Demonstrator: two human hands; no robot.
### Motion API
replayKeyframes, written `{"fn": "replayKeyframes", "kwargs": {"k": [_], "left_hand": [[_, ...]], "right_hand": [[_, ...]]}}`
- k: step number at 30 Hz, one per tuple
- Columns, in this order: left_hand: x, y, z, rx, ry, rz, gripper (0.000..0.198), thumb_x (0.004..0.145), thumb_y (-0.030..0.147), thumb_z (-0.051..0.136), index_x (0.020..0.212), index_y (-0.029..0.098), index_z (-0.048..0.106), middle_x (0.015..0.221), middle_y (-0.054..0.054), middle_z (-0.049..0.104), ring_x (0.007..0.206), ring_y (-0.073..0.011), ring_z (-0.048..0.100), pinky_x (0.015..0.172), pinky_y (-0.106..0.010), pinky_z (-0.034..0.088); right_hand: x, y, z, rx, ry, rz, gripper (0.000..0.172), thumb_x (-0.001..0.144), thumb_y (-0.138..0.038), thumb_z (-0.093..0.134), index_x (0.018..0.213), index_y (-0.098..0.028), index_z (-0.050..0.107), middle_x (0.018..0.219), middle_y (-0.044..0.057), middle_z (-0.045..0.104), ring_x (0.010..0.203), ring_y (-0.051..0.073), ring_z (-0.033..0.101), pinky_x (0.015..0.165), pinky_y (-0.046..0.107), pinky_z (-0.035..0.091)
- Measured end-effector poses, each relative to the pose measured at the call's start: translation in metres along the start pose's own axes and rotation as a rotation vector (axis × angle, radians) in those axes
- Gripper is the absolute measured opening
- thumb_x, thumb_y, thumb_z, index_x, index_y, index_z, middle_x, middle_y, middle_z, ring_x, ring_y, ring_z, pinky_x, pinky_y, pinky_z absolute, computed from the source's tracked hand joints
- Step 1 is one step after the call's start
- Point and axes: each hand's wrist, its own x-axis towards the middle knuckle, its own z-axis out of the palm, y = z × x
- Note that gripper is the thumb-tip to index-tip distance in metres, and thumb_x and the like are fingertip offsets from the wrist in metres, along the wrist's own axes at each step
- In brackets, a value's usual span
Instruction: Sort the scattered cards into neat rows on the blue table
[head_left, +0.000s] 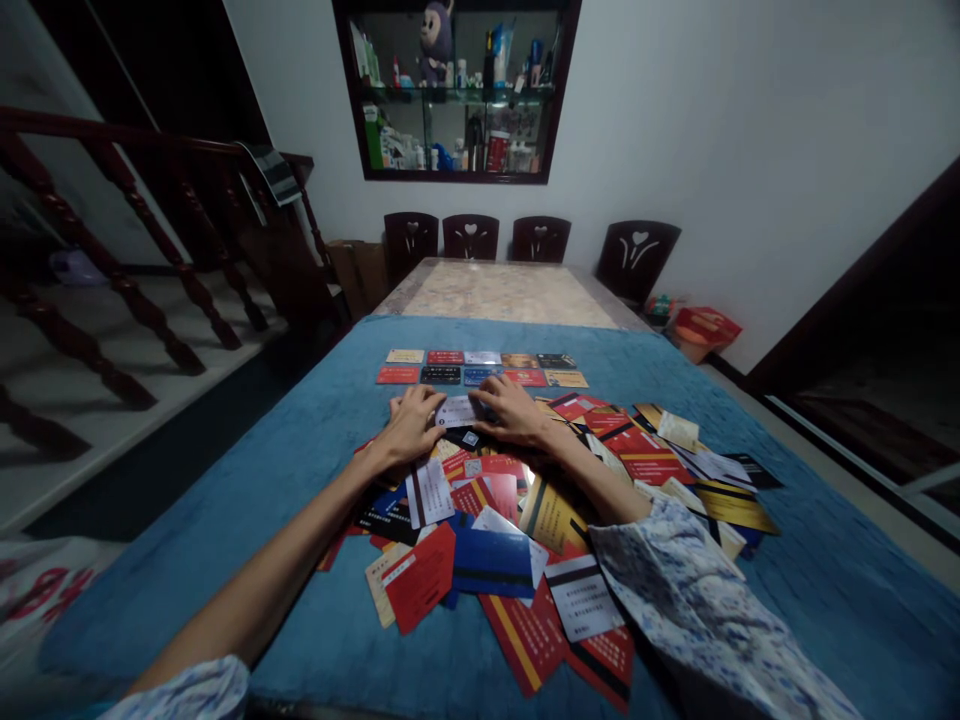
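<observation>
Hands [411,424] [514,408] hold a white card [459,411] over blue cloth [300,425] (chairs [454,239] beyond).

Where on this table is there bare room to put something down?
The blue cloth is bare left of the card rows and your left forearm, and right of those rows, beyond the pile. The pale tabletop past the cloth's far edge looks free too. It's crowded between your forearms and right of the right one, where cards overlap.
</observation>
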Motion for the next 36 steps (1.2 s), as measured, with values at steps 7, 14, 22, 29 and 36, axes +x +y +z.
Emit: {"fn": "replayKeyframes", "kwargs": {"k": [7,14,22,29,36], "left_hand": [[0.01,0.004,-0.007,0.05,-0.105,0.016,0.042,0.081,0.02,0.065,0.123,0.019,0.062,0.123,-0.012,0.058,0.116,-0.0319,0.048,0.098,-0.052,0.038],[0.027,0.003,-0.006,0.07,-0.111,0.062,0.04,0.081,0.019,0.066,0.12,0.022,0.062,0.123,-0.012,0.057,0.118,-0.0323,0.047,0.098,-0.052,0.037],[0.053,0.005,-0.005,0.082,-0.107,0.092,0.039,0.081,0.019,0.063,0.12,0.023,0.062,0.123,-0.012,0.057,0.119,-0.0334,0.046,0.098,-0.054,0.036],[0.084,0.005,-0.002,0.118,-0.127,0.054,0.036,0.081,0.019,0.063,0.117,0.022,0.063,0.126,-0.014,0.056,0.123,-0.0361,0.045,0.097,-0.056,0.037],[0.112,0.007,-0.002,0.192,-0.164,0.044,0.035,0.081,0.018,0.059,0.116,0.02,0.063,0.126,-0.016,0.057,0.122,-0.0374,0.045,0.096,-0.056,0.037]], "right_hand": [[-0.001,0.002,-0.008,0.023,-0.022,0.004,0.051,0.09,-0.048,0.066,0.131,-0.019,0.062,0.122,0.014,0.059,0.111,0.027,0.047,0.092,0.041,0.044],[0.001,0.009,-0.015,-0.014,-0.028,0.063,0.053,0.087,-0.049,0.07,0.129,-0.018,0.063,0.121,0.015,0.059,0.112,0.029,0.047,0.093,0.042,0.043],[0.01,0.03,-0.025,-0.082,-0.058,0.057,0.047,0.087,-0.047,0.07,0.125,-0.019,0.066,0.121,0.015,0.06,0.118,0.031,0.046,0.094,0.044,0.043],[0.025,0.046,-0.039,-0.151,-0.13,0.1,0.044,0.089,-0.047,0.066,0.122,-0.019,0.066,0.119,0.016,0.06,0.107,0.03,0.05,0.082,0.038,0.044],[0.04,0.067,-0.042,-0.149,-0.157,0.126,0.037,0.088,-0.046,0.067,0.114,-0.02,0.068,0.116,0.015,0.06,0.104,0.028,0.049,0.076,0.033,0.041]]}}
